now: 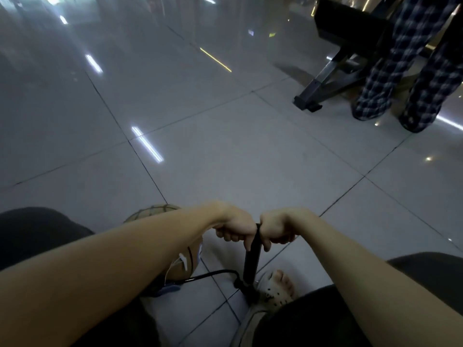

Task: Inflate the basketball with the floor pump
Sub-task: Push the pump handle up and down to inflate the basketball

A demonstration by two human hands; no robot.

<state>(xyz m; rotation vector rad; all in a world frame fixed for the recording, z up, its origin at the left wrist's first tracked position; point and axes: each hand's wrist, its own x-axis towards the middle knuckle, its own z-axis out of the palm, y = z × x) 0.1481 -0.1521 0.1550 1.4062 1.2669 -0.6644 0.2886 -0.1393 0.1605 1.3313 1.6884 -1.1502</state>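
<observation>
Tan-orange rubber basketball (153,211) sits on the floor at lower left, held in a dark string net bag whose mesh crosses its top. Most of the ball is hidden behind the person's left forearm. Just right of it stands the slim black floor pump (251,261), upright and slightly tilted. A thin black hose (216,273) curves from the pump's base toward the ball, but where it ends cannot be made out. The left hand (235,227) and right hand (278,229) each curl tightly round the pump's handle, knuckles up, one on either side of the shaft. A foot in a white perforated clog (278,289) rests at the pump's base. Glossy grey floor tiles (225,159) spread outward. Far right stand legs in blue-and-white checked trousers (390,71), beside a black metal frame (333,78).
</observation>
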